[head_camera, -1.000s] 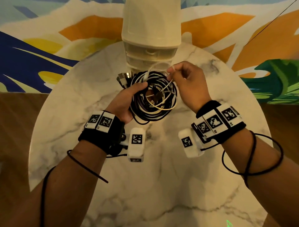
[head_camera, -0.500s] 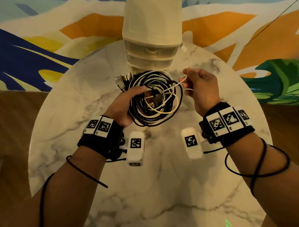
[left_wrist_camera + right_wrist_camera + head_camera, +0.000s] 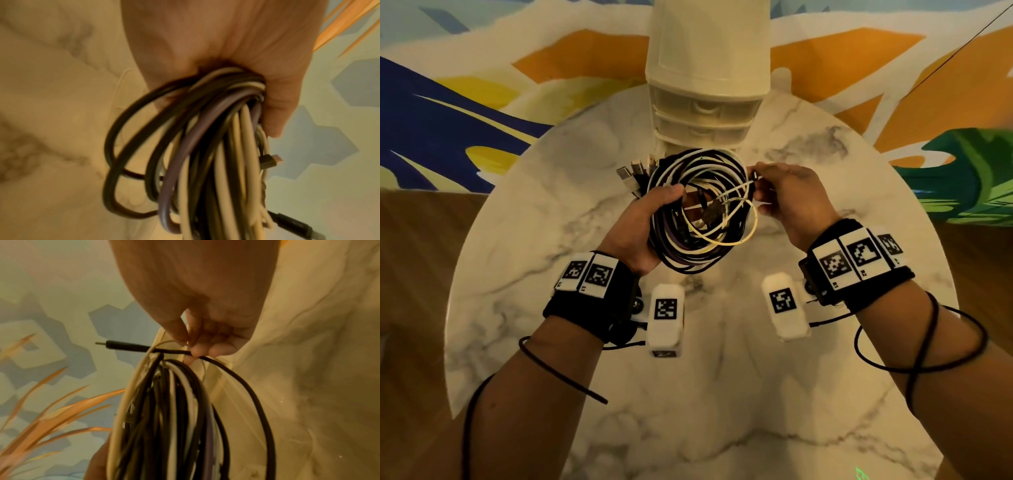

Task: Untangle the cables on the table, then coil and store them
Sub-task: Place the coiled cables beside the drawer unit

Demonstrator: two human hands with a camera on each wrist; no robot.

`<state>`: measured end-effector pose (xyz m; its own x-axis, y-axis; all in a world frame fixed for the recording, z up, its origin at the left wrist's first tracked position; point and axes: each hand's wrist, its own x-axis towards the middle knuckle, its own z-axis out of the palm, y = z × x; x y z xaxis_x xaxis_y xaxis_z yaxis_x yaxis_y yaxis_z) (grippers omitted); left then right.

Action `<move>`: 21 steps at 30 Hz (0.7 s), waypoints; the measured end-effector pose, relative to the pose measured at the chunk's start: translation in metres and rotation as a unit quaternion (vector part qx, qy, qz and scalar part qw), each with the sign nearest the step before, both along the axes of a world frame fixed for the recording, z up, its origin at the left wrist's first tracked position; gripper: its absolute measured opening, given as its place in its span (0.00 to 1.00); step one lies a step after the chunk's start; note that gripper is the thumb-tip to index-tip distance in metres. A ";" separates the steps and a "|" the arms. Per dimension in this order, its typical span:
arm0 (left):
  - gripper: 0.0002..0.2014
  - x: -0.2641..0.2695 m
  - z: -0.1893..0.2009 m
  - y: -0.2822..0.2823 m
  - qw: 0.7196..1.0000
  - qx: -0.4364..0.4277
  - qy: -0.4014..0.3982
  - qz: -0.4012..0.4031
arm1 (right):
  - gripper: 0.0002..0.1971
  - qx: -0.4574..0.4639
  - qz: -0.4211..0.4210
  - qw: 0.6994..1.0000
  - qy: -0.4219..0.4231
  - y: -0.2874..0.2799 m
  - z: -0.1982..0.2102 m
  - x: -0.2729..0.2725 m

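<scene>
A coiled bundle of black, white and purple cables (image 3: 698,212) is held above the round marble table (image 3: 722,394). My left hand (image 3: 650,219) grips the bundle's left side, fingers curled round the strands (image 3: 216,113). Several USB plugs (image 3: 635,173) stick out at its upper left. My right hand (image 3: 784,195) is at the bundle's right edge and pinches a thin black cable (image 3: 236,374) close to its plug (image 3: 123,346), together with a thin white strand (image 3: 736,192). A loose white loop (image 3: 729,240) hangs at the lower right of the coil.
A cream plastic drawer unit (image 3: 705,85) stands at the table's far edge, right behind the bundle. A colourful mural wall (image 3: 482,96) lies beyond. Bare marble stretches toward me below my wrists.
My right hand has moved back in toward the bundle's right edge and now pinches a black cable end along with the white strand. The left hand keeps its grip.
</scene>
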<state>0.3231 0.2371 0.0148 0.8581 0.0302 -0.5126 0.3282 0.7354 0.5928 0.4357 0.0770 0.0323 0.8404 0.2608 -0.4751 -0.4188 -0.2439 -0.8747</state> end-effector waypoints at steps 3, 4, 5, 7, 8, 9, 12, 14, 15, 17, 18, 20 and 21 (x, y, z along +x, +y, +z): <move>0.13 -0.002 0.000 0.000 1.000 -0.001 0.001 0.009 | 0.13 -0.023 0.021 1.000 0.000 0.001 -0.002 0.002; 0.14 -0.003 0.000 -0.001 1.000 -0.001 -0.001 0.007 | 0.12 -0.028 0.037 0.999 0.010 0.002 -0.004 0.002; 0.14 -0.003 0.001 -0.002 1.000 -0.001 -0.002 0.003 | 0.12 -0.029 0.050 0.998 0.022 0.004 -0.005 0.001; 0.14 -0.003 0.001 -0.004 1.000 -0.003 -0.002 -0.005 | 0.11 -0.006 0.059 0.997 0.041 0.007 -0.007 -0.002; 0.13 -0.003 0.001 -0.004 1.000 -0.005 0.000 -0.005 | 0.11 0.011 0.056 0.997 0.047 0.009 -0.006 -0.004; 0.13 -0.003 0.001 -0.004 1.000 -0.007 0.003 -0.005 | 0.12 0.024 0.047 0.997 0.054 0.011 -0.005 -0.004; 0.13 -0.002 0.000 -0.004 1.000 -0.005 0.012 -0.003 | 0.12 0.028 0.029 0.997 0.067 0.018 -0.005 -0.003; 0.14 -0.001 -0.001 -0.004 1.000 -0.005 0.017 0.001 | 0.15 0.036 0.046 0.995 0.079 0.021 -0.004 -0.003; 0.14 -0.002 -0.002 -0.003 1.000 -0.005 0.019 0.003 | 0.17 0.040 0.049 0.995 0.082 0.022 -0.004 -0.003; 0.15 -0.002 -0.003 -0.002 1.000 -0.010 0.020 0.008 | 0.13 0.030 0.062 0.996 0.065 0.024 -0.002 -0.004; 0.15 -0.002 -0.004 -0.002 1.000 -0.012 0.020 0.009 | 0.11 0.012 0.073 0.996 0.054 0.024 -0.002 -0.004; 0.16 -0.002 -0.005 -0.002 1.000 -0.011 0.018 0.013 | 0.10 -0.023 0.081 0.996 0.044 0.025 -0.003 -0.002; 0.17 -0.001 -0.005 -0.002 1.000 -0.008 0.018 0.016 | 0.11 -0.035 0.078 0.995 0.042 0.025 -0.004 -0.001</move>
<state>0.3220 0.2355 0.0101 0.8376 0.0499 -0.5440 0.3249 0.7550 0.5696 0.4347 0.1015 0.0286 0.7488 0.3486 -0.5636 -0.4423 -0.3704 -0.8168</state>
